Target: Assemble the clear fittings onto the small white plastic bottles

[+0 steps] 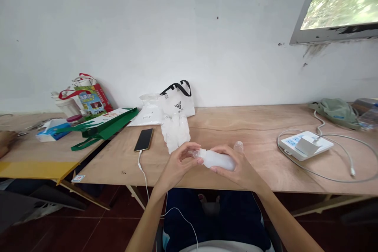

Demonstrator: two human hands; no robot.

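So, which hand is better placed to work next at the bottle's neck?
Probably the left hand: it is at the neck, while the right hand holds the body of the white bottle.

The bottle is white, the phone black.

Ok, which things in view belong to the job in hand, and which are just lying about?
Job: white bottle, held by left hand and right hand; clear piece at its neck; probably also the clear cap and grouped white bottles.

Apparently lying about: phone, green bag, white bag, power strip, hat.
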